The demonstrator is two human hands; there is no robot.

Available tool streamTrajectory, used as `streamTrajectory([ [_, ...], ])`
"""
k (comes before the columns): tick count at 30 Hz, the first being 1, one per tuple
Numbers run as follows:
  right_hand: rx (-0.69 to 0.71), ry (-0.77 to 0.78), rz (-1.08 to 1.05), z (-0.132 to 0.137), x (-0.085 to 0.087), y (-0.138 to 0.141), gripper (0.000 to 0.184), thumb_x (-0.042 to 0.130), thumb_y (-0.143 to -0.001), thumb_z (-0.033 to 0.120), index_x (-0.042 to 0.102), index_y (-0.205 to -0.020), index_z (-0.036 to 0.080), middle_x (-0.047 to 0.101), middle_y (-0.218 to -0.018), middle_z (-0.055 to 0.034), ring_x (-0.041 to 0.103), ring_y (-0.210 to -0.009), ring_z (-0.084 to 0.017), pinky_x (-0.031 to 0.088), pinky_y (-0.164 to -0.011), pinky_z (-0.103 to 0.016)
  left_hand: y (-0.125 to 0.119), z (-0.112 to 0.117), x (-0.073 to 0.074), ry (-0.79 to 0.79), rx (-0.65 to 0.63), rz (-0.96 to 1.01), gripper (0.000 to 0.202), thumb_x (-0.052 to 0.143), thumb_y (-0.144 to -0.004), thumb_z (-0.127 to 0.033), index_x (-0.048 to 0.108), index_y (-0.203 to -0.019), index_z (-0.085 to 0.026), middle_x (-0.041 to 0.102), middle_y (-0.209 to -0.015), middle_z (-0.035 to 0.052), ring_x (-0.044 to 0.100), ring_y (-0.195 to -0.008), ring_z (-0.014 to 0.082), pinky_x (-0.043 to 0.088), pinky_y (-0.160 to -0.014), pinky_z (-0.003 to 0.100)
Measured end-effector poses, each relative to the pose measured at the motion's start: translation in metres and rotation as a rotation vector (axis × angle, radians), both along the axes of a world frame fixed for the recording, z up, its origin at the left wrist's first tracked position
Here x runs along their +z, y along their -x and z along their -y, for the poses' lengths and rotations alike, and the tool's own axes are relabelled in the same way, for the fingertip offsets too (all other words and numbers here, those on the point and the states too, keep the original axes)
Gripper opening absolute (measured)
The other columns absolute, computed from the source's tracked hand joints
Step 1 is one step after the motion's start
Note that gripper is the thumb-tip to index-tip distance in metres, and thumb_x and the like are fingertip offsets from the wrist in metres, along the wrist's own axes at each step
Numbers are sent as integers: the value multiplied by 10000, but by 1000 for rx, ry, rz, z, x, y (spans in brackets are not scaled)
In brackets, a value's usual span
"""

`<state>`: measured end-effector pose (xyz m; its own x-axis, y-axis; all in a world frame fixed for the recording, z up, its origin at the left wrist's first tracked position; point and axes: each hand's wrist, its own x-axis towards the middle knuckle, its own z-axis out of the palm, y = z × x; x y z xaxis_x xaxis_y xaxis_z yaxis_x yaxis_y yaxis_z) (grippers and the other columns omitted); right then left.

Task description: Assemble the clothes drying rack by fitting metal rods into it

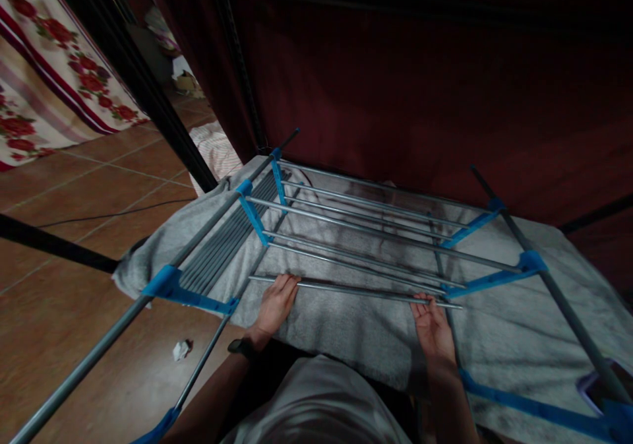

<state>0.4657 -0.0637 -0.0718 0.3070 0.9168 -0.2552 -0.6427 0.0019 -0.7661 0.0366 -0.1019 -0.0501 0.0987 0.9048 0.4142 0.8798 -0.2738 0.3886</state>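
Observation:
A clothes drying rack with grey metal rods (356, 233) and blue plastic brackets (499, 279) stands in front of me. A grey towel (346, 325) hangs over its lower part. My left hand (277, 302) holds the left end of the nearest grey rod (346, 290), fingers curled under it. A dark watch sits on that wrist. My right hand (432, 322) holds the same rod near its right end, palm up, fingers around it.
A dark red curtain (420, 88) hangs right behind the rack. Brown floor tiles (89, 187) lie to the left, with a crumpled white scrap (180, 349). A flowered cloth (54, 68) hangs at far left beside a black pole (148, 101).

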Motion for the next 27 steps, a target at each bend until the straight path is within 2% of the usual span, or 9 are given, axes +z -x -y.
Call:
streamTrajectory([
  [6, 8, 23, -28, 1, 3, -3, 145, 828, -801, 316, 745, -912, 276, 763, -1005, 17, 712, -1019, -139, 595, -1004, -301, 2, 0, -4, -2, -14, -11, 300, 413, -1097, -290, 689, -1195, -225, 718, -1099, 79, 677, -1060, 231, 598, -925, 385],
  [14, -20, 34, -13, 1, 2, 1, 183, 847, -776, 317, 762, -924, 252, 740, -1030, 20, 699, -1019, -145, 502, -1143, -347, 0, 0, -1, -48, 7, 12, 292, 427, -1093, -288, 679, -1227, -228, 712, -1155, 79, 679, -1115, 225, 592, -981, 381],
  [27, -18, 58, -4, -2, -3, -2, 160, 840, -803, 338, 752, -908, 255, 734, -1020, 22, 707, -999, -145, 499, -1153, -372, 1, -1, -2, -12, 26, 37, 290, 431, -1090, -323, 691, -1188, -241, 724, -1079, 69, 693, -1066, 229, 603, -919, 376],
])
